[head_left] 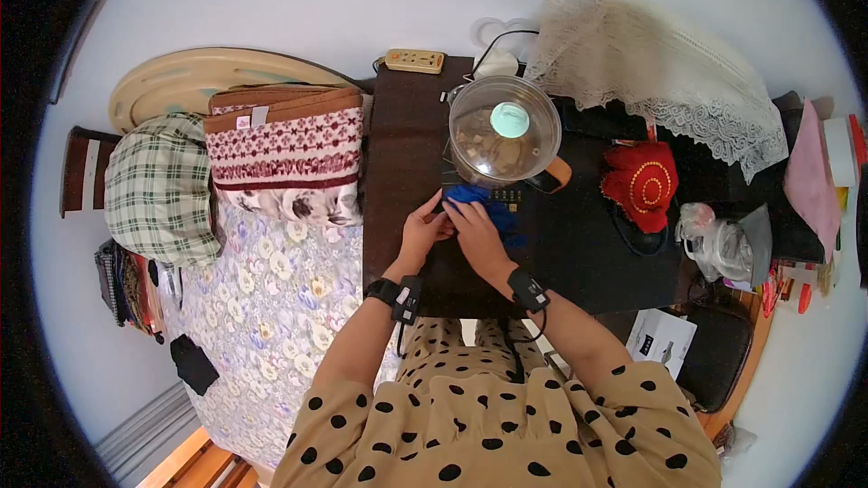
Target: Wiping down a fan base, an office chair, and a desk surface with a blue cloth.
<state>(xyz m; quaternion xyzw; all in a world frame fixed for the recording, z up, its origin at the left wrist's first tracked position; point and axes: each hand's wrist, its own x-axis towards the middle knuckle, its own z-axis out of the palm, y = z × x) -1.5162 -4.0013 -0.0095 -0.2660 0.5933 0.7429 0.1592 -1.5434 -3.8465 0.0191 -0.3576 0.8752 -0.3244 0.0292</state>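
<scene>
Both my hands are close together over the dark table (400, 149), at the near left edge of a bunched blue cloth (505, 220). My left hand (426, 232) has its thumb and index fingertip at the cloth's edge, its other fingers curled in. From the right, my right hand (477, 232) lies over part of the cloth, its bent fingertips meeting those of the left. The exact pinch is partly hidden by the fingers. Just beyond the cloth stands a round clear container (505, 129) with a pale green knob on its lid and brownish pieces inside.
An orange-brown strap or handle (559, 175) lies beside the container. Farther right are a red cloth item (641, 183) with gold rings and a clear plastic bag (719, 244). A power strip (415, 61) sits at the far edge. Left stands a bed with a folded blanket (288, 156).
</scene>
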